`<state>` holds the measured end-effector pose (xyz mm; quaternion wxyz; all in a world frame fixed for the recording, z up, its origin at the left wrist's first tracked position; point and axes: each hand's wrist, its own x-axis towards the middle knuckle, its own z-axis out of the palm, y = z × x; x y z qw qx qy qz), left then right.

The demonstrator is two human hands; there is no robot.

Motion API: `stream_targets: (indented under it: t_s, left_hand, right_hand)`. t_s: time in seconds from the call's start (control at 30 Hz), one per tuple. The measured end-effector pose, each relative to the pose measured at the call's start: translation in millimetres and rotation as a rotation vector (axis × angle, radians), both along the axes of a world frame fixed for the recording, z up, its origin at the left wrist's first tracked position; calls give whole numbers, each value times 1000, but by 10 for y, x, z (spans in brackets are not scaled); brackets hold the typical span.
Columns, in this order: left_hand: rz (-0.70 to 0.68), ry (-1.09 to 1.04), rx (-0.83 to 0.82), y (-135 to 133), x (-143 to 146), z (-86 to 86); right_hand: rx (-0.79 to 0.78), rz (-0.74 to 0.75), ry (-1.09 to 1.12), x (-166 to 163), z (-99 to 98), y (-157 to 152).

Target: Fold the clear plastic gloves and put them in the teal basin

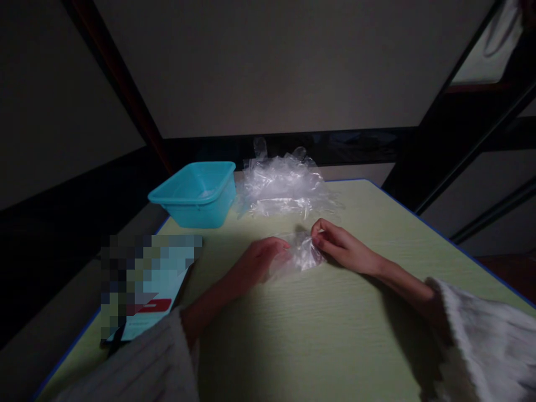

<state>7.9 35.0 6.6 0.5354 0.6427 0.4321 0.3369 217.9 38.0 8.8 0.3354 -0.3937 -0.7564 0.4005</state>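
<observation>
A small piece of clear plastic film (299, 254), perhaps a thin glove, lies crumpled on the pale green table (318, 335) between my two hands. My left hand (259, 259) pinches its left side with curled fingers. My right hand (339, 243) pinches its right upper edge, fingers pressed together. Both wrists come out of white fleecy sleeves.
A heap of clear plastic film (285, 187) sits at the table's far edge. A turquoise plastic tub (195, 192) stands to its left. A light blue printed card (154, 304) lies at the left edge. Dark metal frame bars rise behind and to the right.
</observation>
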Motion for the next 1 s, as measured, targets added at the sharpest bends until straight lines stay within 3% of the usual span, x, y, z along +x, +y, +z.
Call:
stream_targets:
  t_s: [0.13, 0.23, 0.43, 0.63, 1.0]
  left_hand:
    - [68, -138, -205, 19, -6, -6]
    - [89, -226, -263, 42, -8, -33]
    - [121, -180, -230, 76, -32, -66]
    - [220, -56, -185, 62, -101, 16]
    - [294, 82, -200, 77, -83, 124]
  right_hand:
    - [-6, -98, -3, -51, -31, 40]
    - [6, -154, -13, -66, -36, 52]
    - [28, -266, -58, -83, -48, 80]
    - [43, -349, -163, -132, -74, 122]
    - [170, -508, -579, -199, -39, 143]
